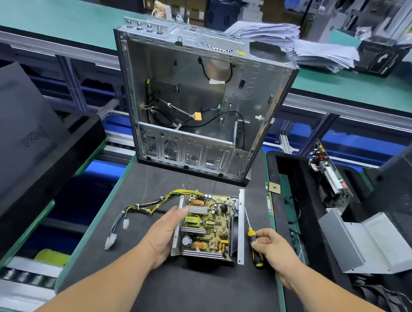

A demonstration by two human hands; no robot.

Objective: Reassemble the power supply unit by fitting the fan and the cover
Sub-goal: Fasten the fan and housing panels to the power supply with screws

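Note:
The open power supply unit (207,226) lies on the black mat, its circuit board with coils and heatsinks facing up. A black fan (234,230) sits along its right inner wall, mostly hidden. My left hand (166,234) grips the unit's left metal wall, thumb at the top edge. My right hand (273,247) holds a yellow-and-black screwdriver (253,242) just right of the unit, shaft pointing up along the right flange. A yellow and purple cable bundle (141,207) trails left from the unit. The bent grey metal cover (371,243) lies at the right.
An empty computer case (202,103) stands open at the mat's far edge. A black panel (23,148) leans at the left. A circuit board (329,175) rests in a black tray at the right. Stacked papers (299,42) lie on the green bench behind.

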